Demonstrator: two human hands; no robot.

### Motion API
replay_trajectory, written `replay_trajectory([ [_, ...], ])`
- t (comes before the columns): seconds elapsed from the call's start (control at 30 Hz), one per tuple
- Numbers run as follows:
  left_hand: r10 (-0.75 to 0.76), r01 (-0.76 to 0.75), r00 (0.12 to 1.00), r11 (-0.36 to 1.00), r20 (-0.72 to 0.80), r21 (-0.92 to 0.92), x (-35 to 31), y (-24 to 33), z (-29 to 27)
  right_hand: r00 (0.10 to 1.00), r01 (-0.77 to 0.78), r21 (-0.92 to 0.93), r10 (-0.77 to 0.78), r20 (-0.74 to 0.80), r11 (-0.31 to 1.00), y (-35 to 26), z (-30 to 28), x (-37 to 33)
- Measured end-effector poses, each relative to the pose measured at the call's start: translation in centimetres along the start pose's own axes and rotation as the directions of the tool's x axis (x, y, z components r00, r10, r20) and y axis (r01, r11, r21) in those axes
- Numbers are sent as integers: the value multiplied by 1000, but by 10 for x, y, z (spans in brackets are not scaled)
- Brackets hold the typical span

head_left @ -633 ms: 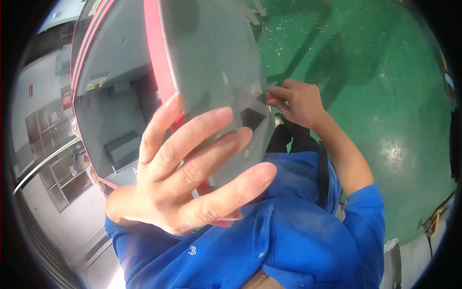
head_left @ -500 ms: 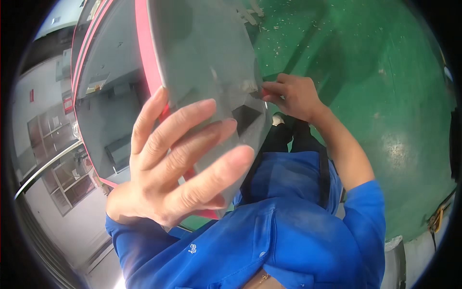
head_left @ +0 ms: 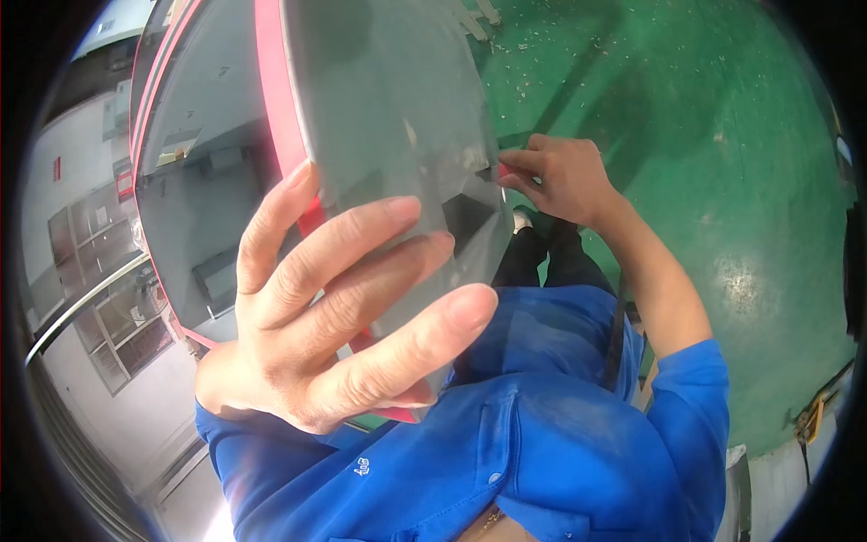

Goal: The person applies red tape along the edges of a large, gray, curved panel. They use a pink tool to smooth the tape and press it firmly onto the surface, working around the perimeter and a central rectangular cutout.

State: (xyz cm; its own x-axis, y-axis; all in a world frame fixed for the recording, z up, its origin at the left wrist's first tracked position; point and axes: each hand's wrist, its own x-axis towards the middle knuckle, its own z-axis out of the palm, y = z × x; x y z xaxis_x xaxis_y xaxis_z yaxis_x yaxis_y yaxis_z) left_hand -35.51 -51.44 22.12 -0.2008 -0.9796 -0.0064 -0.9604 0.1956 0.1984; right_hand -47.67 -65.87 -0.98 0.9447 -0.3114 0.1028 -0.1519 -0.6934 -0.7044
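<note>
A large glossy grey panel [head_left: 388,108] stands in front of me, with a bright red strip [head_left: 276,90] along its left edge. My left hand [head_left: 334,307] is spread over the panel's near part, fingers apart, with a fingertip at the red strip. More red shows under this hand, near the panel's lower end. At the panel's right edge, my right hand [head_left: 564,176] pinches a small red piece, which looks like the end of a strip; the fingers mostly hide it.
Left of the panel is a dark, glossy surface [head_left: 203,208] edged in red, reflecting the room. The green floor [head_left: 713,181] on the right carries scattered white bits. Pale legs or bars [head_left: 479,18] stand beyond the panel. A yellow-handled object [head_left: 817,415] lies at the far right.
My left hand has slid slightly right and down, its fingers still spread. The right hand has moved a little to the right, still pinching at the panel's edge. The panel appears shifted slightly right.
</note>
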Motion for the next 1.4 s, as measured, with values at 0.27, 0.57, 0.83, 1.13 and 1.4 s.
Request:
replay_trajectory([
  [0.27, 0, 0, 1000, 1000, -8, -23, -2, -3, 0, 998, -38, 85, 42, -45, 996, -9, 10, -14],
  [0.57, -20, 18, 1000, 999, -25, -43, -4, -1, 4, 965, -206, 142, 225, -138, 968, -19, 21, -20],
  [0.83, -46, 46, 999, 999, 0, -24, -1, 0, 2, 969, -195, 81, 205, -140, 977, -22, 18, -18],
  [1.13, -42, 41, 999, 999, -22, -23, -4, 0, 6, 977, -166, 41, 170, -130, 985, -19, 16, -14],
  [1.4, -43, 42, 999, 999, 34, 11, 0, 2, -3, 996, -81, 11, 82, -19, 997, -17, 11, -12],
])
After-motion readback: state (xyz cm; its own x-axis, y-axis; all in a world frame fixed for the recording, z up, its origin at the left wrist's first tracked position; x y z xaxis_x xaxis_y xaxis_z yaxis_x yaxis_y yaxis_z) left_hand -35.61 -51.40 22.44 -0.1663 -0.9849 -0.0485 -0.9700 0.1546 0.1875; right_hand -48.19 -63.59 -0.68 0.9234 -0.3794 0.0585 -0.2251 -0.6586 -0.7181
